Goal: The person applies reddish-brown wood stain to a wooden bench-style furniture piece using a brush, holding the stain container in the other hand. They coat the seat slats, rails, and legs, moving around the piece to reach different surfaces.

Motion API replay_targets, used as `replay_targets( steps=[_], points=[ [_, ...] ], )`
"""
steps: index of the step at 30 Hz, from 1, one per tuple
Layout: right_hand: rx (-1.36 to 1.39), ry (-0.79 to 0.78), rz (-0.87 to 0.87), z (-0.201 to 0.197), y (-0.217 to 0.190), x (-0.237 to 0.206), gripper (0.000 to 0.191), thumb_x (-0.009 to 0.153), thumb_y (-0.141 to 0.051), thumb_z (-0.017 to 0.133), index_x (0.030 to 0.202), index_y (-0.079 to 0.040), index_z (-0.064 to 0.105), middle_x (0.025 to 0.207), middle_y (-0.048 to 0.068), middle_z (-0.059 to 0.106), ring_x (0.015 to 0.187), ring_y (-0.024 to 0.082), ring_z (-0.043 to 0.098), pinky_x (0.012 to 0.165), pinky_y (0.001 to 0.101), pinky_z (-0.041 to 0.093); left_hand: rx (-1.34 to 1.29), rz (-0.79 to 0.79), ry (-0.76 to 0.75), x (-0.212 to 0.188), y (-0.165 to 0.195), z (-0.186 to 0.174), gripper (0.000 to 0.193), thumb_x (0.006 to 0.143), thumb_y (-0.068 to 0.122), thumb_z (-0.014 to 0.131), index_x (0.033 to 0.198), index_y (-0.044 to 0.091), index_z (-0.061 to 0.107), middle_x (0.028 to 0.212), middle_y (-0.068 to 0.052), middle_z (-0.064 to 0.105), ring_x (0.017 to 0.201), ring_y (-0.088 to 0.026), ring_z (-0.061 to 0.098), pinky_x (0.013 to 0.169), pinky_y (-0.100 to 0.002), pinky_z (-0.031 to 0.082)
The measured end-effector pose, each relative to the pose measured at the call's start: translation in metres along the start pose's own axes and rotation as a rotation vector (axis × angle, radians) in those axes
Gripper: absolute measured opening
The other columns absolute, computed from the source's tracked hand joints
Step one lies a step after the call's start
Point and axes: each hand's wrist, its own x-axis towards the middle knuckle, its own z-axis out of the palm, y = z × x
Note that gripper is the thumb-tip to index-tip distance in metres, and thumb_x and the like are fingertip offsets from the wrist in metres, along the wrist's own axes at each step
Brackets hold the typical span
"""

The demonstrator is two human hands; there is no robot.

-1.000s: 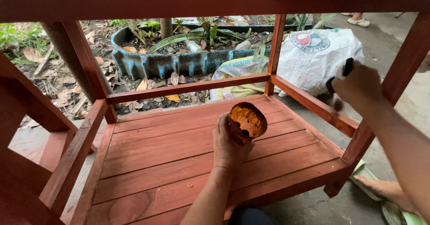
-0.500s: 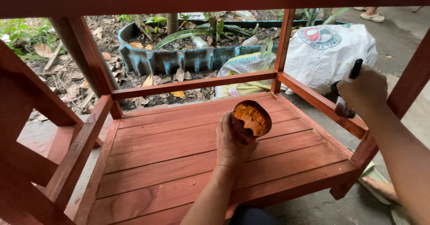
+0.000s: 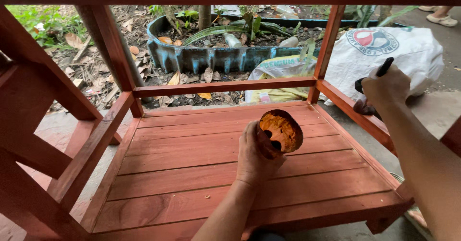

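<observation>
My left hand grips a small round cup coated inside with orange-brown paint, held tilted above the slatted shelf of a reddish-brown wooden frame. My right hand is closed around a dark-handled brush, whose bristle end rests against the frame's right side rail. The brush tip is mostly hidden behind my hand.
Wooden posts and rails enclose the shelf. Beyond it stand a blue planter trough with plants, a yellow bag and a white sack on leaf-strewn ground. Someone's sandalled foot shows at top right.
My view has shifted slightly. My left hand with the cup has stayed over the shelf, and my right hand has lowered a little along the right rail with the brush.
</observation>
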Motion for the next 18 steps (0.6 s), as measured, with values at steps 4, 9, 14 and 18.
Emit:
replay_targets(
  steps=[4, 9, 14, 18],
  points=[
    [0.162, 0.076, -0.002, 0.026, 0.001, 0.010, 0.019, 0.089, -0.019, 0.072, 0.089, -0.001, 0.066, 0.076, 0.017, 0.070, 0.069, 0.030, 0.072, 0.065, 0.0435, 0.058, 0.014, -0.038, -0.036, 0.004, 0.000, -0.002, 0.110, 0.051, 0.019, 0.095, 0.145, 0.009, 0.038, 0.143, -0.018, 0.051, 0.126, -0.042, 0.051, 0.105, -0.050, 0.047],
    [0.122, 0.202, -0.133, 0.060, 0.008, 0.024, 0.026, 0.101, -0.019, 0.066, 0.083, 0.001, 0.065, 0.076, 0.019, 0.069, 0.070, 0.032, 0.072, 0.066, 0.0428, 0.058, 0.003, -0.009, -0.044, 0.007, -0.003, 0.003, 0.113, 0.054, 0.019, 0.095, 0.148, 0.007, 0.034, 0.146, -0.020, 0.047, 0.129, -0.043, 0.048, 0.107, -0.050, 0.045],
    [0.246, 0.149, -0.012, 0.077, 0.005, 0.035, 0.020, 0.091, -0.020, 0.068, 0.085, -0.001, 0.064, 0.075, 0.014, 0.070, 0.065, 0.025, 0.071, 0.057, 0.0384, 0.058, 0.029, -0.036, -0.041, 0.007, -0.007, 0.012, 0.113, 0.054, 0.022, 0.096, 0.148, 0.007, 0.034, 0.148, -0.020, 0.047, 0.131, -0.042, 0.048, 0.108, -0.050, 0.045],
    [0.311, -0.009, 0.110, 0.074, -0.008, 0.040, 0.025, 0.092, -0.027, 0.069, 0.090, -0.003, 0.065, 0.077, 0.011, 0.070, 0.059, 0.021, 0.070, 0.053, 0.0359, 0.058, 0.032, -0.060, -0.039, 0.008, -0.012, 0.011, 0.114, 0.052, 0.023, 0.096, 0.148, 0.007, 0.035, 0.146, -0.019, 0.049, 0.131, -0.042, 0.049, 0.109, -0.049, 0.045]
  ],
)
